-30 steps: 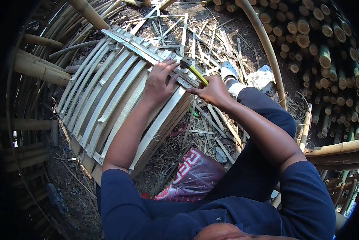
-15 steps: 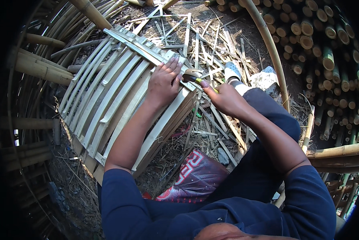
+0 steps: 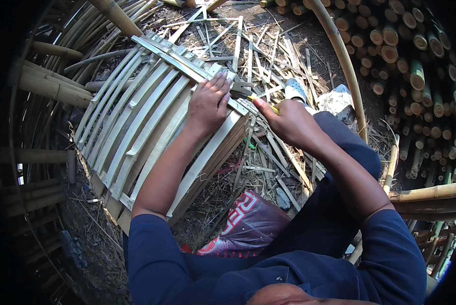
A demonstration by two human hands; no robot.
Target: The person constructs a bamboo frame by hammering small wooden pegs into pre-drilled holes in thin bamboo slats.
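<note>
A slatted bamboo frame [image 3: 147, 119] lies before me, its pale strips side by side with a cross strip [image 3: 174, 60] over their far ends. My left hand [image 3: 209, 104] rests flat on the far right end of that cross strip, fingers stretched out. Whatever is under the palm is hidden. In my right hand [image 3: 287, 121], a hammer [image 3: 244, 91] with a yellow and dark handle is gripped, thumb along the handle. Its metal head is right beside my left fingertips, just above the frame's corner; whether it touches cannot be made out.
Bamboo offcuts [image 3: 268, 61] litter the ground beyond the frame. Stacked bamboo poles [image 3: 416, 76] fill the right, behind a curved pole [image 3: 340, 51]. A printed red sack [image 3: 251, 226] lies by my legs. More bamboo poles [image 3: 55, 86] stand on the left.
My right hand has turned slightly and the hammer's head has tilted a little, staying near the same corner. My left hand has stayed in place.
</note>
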